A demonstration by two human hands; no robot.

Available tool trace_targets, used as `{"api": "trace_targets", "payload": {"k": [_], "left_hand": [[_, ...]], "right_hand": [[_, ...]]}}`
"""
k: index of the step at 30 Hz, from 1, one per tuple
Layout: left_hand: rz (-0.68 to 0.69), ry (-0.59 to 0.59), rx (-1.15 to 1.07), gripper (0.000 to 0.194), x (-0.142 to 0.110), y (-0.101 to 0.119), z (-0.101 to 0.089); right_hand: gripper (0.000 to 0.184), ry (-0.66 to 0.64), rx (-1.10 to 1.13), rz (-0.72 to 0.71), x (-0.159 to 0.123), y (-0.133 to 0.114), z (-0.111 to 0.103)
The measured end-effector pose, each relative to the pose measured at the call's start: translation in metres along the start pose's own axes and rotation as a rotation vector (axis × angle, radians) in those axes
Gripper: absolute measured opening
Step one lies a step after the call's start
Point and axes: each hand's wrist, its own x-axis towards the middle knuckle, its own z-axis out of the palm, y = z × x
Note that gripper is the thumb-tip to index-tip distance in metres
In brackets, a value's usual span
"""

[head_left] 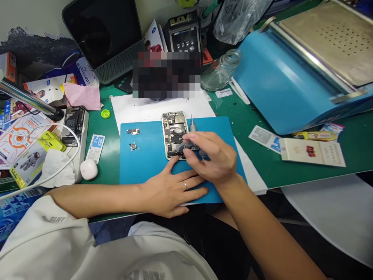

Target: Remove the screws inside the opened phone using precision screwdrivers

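An opened phone [167, 134] with bare inner parts lies on the blue mat [142, 167]. My left hand [171, 188] rests flat below it, fingers spread, one fingertip at the phone's bottom edge. Over the phone's lower right part, my right hand [214, 157] is closed in a pinch around a dark screwdriver [188, 147]; its tip points down at the phone's lower end. A second screwdriver [192, 125] with a grey handle lies right of the phone, partly hidden by my right hand. Small removed parts [133, 146] and a metal-plated piece [133, 132] lie on the mat's left.
Left stand another opened phone [73, 126], a white earbud case [89, 169], a green cap [105, 113] and boxes. A glass jar [220, 72] lies tilted behind. At right are a large blue machine [271, 77] and a white carton [313, 151].
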Motion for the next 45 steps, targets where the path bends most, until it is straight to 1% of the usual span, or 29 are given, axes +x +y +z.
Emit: {"api": "trace_targets", "payload": {"k": [2,7,10,12,16,21,24,27,33,37,39,42,45], "left_hand": [[-0.002,0.005,-0.01,0.056,0.0,-0.0001,0.0],[0.01,0.017,-0.033,0.059,-0.0004,-0.0001,-0.0005],[-0.005,-0.006,-0.04,0.058,-0.0008,0.0001,-0.0019],[-0.012,-0.02,-0.047,0.057,-0.0009,0.0001,-0.0031],[-0.016,-0.034,-0.056,0.058,-0.0007,-0.0002,-0.0051],[-0.016,-0.042,-0.029,0.056,-0.0003,-0.0001,-0.0042],[0.004,-0.022,-0.013,0.059,0.0004,-0.0004,-0.0022],[0.02,-0.009,-0.011,0.062,0.0016,-0.0009,-0.0008],[0.041,-0.012,-0.031,0.064,0.0029,-0.001,0.0013],[0.048,-0.009,-0.045,0.064,0.0032,-0.0015,0.0016],[0.047,-0.019,-0.055,0.064,0.0035,-0.0017,0.0014],[0.048,-0.018,-0.069,0.065,0.0037,-0.0017,0.002],[0.047,-0.012,-0.074,0.067,0.0033,-0.0013,0.0039]], "right_hand": [[0.064,-0.009,-0.015,-0.006,-0.0007,-0.0003,-0.0001],[0.073,-0.036,-0.03,-0.019,-0.0021,0.0004,0.0003],[0.069,-0.024,-0.051,0.006,-0.0017,-0.0004,0.0007],[0.067,-0.04,-0.046,0.006,-0.0013,-0.0007,0.0011],[0.067,-0.074,-0.051,-0.001,-0.0009,-0.0001,0.0021],[0.066,-0.059,-0.074,0.025,-0.0018,0.0002,0.0019],[0.07,-0.066,-0.063,0.006,-0.0018,0.0002,0.0005],[0.074,-0.062,-0.07,0.017,-0.001,0.0004,-0.001],[0.081,-0.056,-0.05,0.027,-0.0012,0.001,-0.0019],[0.078,-0.091,-0.03,0.096,-0.0021,-0.0006,-0.0044],[0.078,-0.104,-0.014,0.107,-0.0026,-0.0009,-0.0054],[0.081,-0.089,0.007,0.09,-0.0048,0.0001,-0.0042],[0.077,-0.062,0.065,0.168,-0.0093,0.0012,-0.0008]]}}
